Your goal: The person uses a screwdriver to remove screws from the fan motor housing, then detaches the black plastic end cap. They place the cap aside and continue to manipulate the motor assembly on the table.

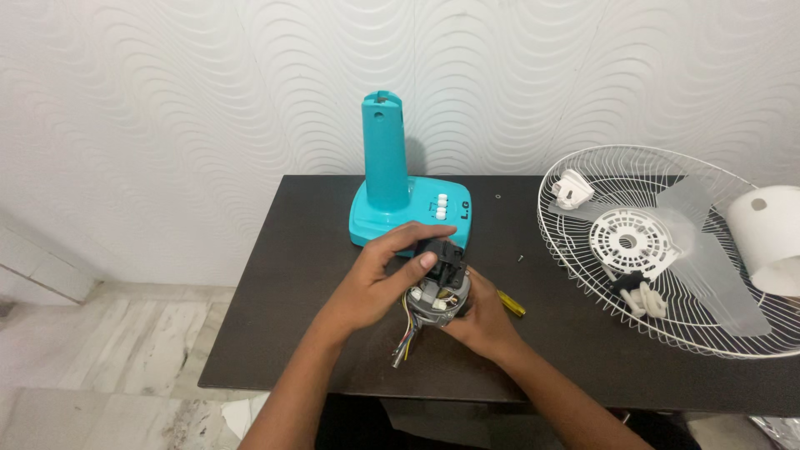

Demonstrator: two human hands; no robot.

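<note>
table [283,275]: dark brown top, set against white wave-textured wall; pale marble floor at left.
fan grille [583,275]: white wire guard, lying flat at right end of table, partly over the edge.
fan blade [717,275]: translucent, resting inside the grille, over a white round slotted plate [631,240].
white housing [767,233]: cylindrical shell at far right, sitting on grille rim.
fan base [398,212]: teal, upright column with flat foot, row of white buttons; at back centre of table, just behind the hands.
motor [440,298]: grey metal body with black plastic block on top, bundle of coloured wires hanging from lower left; held above table near front centre, between both hands.
left hand [375,279]: fingers curled round motor's left side, thumb pressed on black block, index finger arched over the top; closed on it.
right hand [479,321]: cupped under and behind motor, fingers wrapped, gripping from the right.
screwdriver [511,303]: yellow handle, lying on table just right of right hand, mostly hidden behind it.
small white parts [572,190]: clip-like piece on grille's far-left side; more white and black bits near grille centre.
screw [520,258]: tiny, loose on table between base and grille.
</note>
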